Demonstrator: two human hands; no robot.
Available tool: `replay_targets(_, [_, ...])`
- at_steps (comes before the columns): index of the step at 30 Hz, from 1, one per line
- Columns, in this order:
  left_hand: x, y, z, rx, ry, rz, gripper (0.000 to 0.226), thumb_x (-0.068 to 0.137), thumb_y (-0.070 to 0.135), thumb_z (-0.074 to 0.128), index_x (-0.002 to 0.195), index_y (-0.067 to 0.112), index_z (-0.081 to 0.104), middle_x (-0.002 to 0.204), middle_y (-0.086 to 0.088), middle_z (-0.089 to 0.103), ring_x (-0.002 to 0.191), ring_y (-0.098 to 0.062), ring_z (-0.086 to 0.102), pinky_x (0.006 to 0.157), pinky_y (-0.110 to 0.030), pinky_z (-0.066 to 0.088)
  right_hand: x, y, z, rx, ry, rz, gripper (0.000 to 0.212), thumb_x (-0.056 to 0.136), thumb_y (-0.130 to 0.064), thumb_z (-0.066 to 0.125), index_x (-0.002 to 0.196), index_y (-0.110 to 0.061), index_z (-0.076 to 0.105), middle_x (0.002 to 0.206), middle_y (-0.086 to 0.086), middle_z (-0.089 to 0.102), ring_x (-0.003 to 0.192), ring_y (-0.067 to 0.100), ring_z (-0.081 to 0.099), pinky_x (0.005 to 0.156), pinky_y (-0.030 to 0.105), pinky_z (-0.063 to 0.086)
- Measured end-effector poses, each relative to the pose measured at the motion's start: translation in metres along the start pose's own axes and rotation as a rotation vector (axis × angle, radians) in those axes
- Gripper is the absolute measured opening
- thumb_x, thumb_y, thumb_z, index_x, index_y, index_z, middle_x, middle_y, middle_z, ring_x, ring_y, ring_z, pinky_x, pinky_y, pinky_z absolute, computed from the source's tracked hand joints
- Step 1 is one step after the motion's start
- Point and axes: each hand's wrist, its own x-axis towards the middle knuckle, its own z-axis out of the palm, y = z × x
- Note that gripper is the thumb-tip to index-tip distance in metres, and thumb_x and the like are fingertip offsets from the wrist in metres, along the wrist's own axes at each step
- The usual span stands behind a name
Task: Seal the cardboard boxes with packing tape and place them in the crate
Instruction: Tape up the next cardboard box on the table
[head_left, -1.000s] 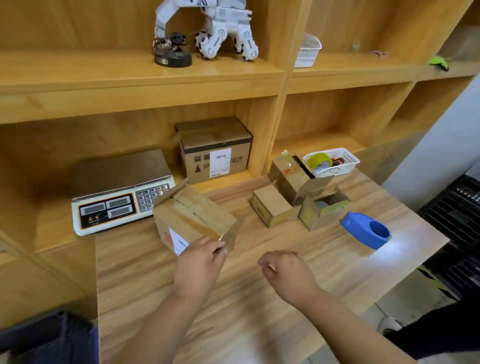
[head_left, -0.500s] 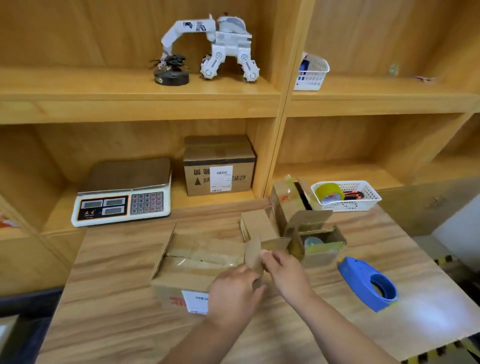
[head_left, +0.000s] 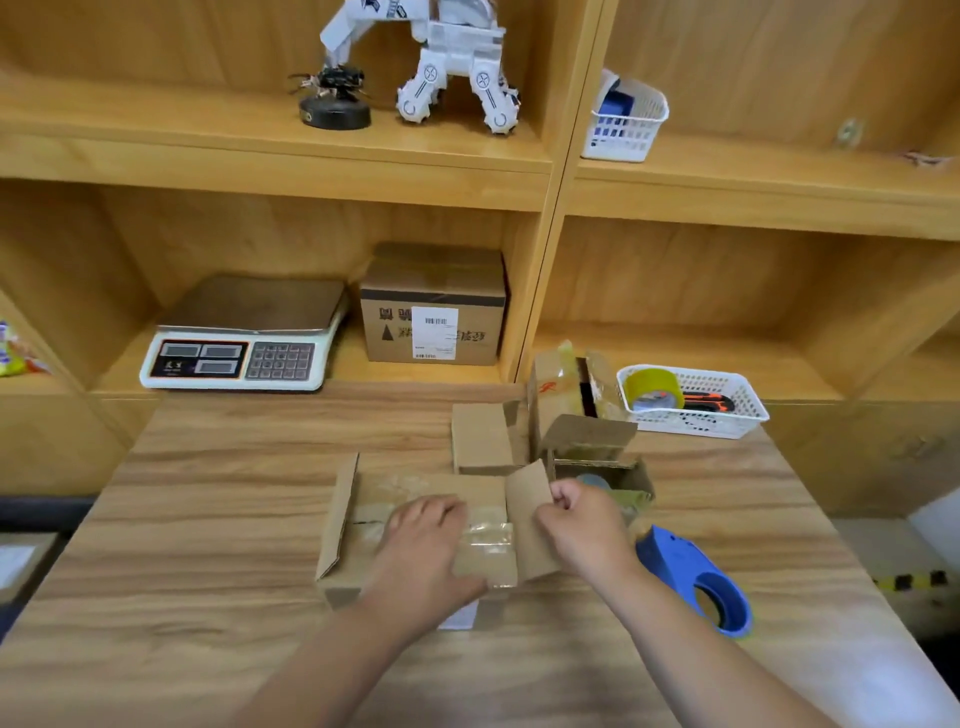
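Both bare forearms enter from the bottom edge and converge toward centre frame. Left forearm runs up and to the right; left hand (head_left: 423, 545) is palm-down, fingers extended and loosely spread, pressed flat on the surface beneath it, knuckles pointing away from the body. Right forearm runs up and to the left from the lower right corner; right hand (head_left: 584, 525) is curled, back of hand up, thumb and fingers pinched together at the far tip. The hands sit close side by side, not touching.
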Motion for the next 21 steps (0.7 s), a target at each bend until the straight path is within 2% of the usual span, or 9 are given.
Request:
replay_targets(2, [0.000, 0.002, 0.001, 0.032, -0.022, 0.028, 0.084, 0.073, 0.066, 0.053, 0.143, 0.026, 0.032, 0.150, 0.006, 0.028, 0.138, -0.012, 0.019, 0.113, -0.028, 0.010, 0.002, 0.002, -0.005, 0.006, -0.009, 0.009, 0.009, 0.076, -0.015, 0.058, 0.067, -0.014, 0.060, 0.059, 0.000, 0.059, 0.061, 0.019, 0.055, 0.056, 0.029, 0.039])
replay_targets(5, [-0.002, 0.008, -0.001, 0.053, -0.030, 0.053, 0.078, 0.075, 0.060, 0.058, 0.141, 0.026, 0.034, 0.149, 0.005, 0.028, 0.138, -0.013, 0.020, 0.113, -0.027, 0.011, 0.005, 0.003, -0.010, 0.000, -0.021, 0.015, 0.009, 0.076, -0.019, 0.059, 0.068, -0.023, 0.061, 0.064, -0.008, 0.062, 0.065, 0.011, 0.058, 0.055, 0.027, 0.041])
replay_targets(8, [-0.003, 0.017, -0.007, 0.096, 0.050, 0.060, 0.065, 0.076, 0.055, 0.062, 0.129, 0.025, 0.039, 0.136, 0.006, 0.042, 0.128, -0.015, 0.035, 0.106, -0.026, 0.020, 0.006, 0.000, -0.013, -0.043, -0.036, -0.014, 0.010, 0.076, -0.023, 0.058, 0.071, -0.033, 0.058, 0.066, -0.012, 0.063, 0.064, 0.005, 0.058, 0.050, 0.025, 0.036])
replay_targets(11, [-0.008, 0.025, -0.014, 0.178, 0.090, 0.102, 0.048, 0.080, 0.048, 0.061, 0.116, 0.023, 0.041, 0.120, 0.004, 0.050, 0.115, -0.019, 0.045, 0.098, -0.029, 0.027, 0.008, -0.002, -0.013, -0.070, -0.056, -0.045, 0.014, 0.076, -0.022, 0.057, 0.076, -0.036, 0.055, 0.069, -0.013, 0.063, 0.065, 0.006, 0.058, 0.050, 0.025, 0.036])
replay_targets(14, [-0.018, 0.030, -0.024, 0.166, 0.122, 0.140, 0.037, 0.079, 0.042, 0.064, 0.107, 0.021, 0.052, 0.107, 0.004, 0.058, 0.104, -0.019, 0.054, 0.093, -0.030, 0.038, 0.010, -0.003, -0.011, -0.119, -0.043, -0.075, 0.019, 0.080, -0.025, 0.056, 0.095, -0.037, 0.055, 0.075, -0.018, 0.058, 0.069, 0.002, 0.054, 0.052, 0.020, 0.036])
replay_targets(16, [-0.023, 0.031, -0.031, 0.103, 0.214, 0.146, 0.033, 0.068, 0.050, 0.072, 0.090, 0.026, 0.063, 0.088, 0.011, 0.063, 0.088, -0.013, 0.061, 0.079, -0.026, 0.049, 0.010, -0.002, -0.009, -0.128, -0.027, -0.089, 0.029, 0.084, -0.028, 0.056, 0.113, -0.032, 0.058, 0.080, -0.016, 0.057, 0.072, 0.004, 0.054, 0.054, 0.020, 0.036])
replay_targets(18, [-0.028, 0.030, -0.035, -0.025, 0.318, 0.137, 0.028, 0.071, 0.055, 0.064, 0.076, 0.027, 0.067, 0.075, 0.015, 0.063, 0.079, -0.008, 0.061, 0.071, -0.024, 0.051, 0.011, -0.001, -0.007, -0.108, -0.006, -0.102, 0.038, 0.086, -0.029, 0.055, 0.123, -0.025, 0.055, 0.087, -0.009, 0.063, 0.081, 0.011, 0.059, 0.060, 0.025, 0.039])
replay_targets(21, [-0.030, 0.032, -0.038, -0.178, 0.296, 0.031, 0.047, 0.086, 0.053, 0.038, 0.066, 0.021, 0.067, 0.071, 0.011, 0.063, 0.080, -0.012, 0.055, 0.073, -0.028, 0.046, 0.014, -0.002, -0.008, -0.059, 0.023, -0.125, 0.041, 0.087, -0.027, 0.057, 0.127, -0.021, 0.053, 0.083, -0.010, 0.061, 0.082, 0.014, 0.059, 0.062, 0.026, 0.039])
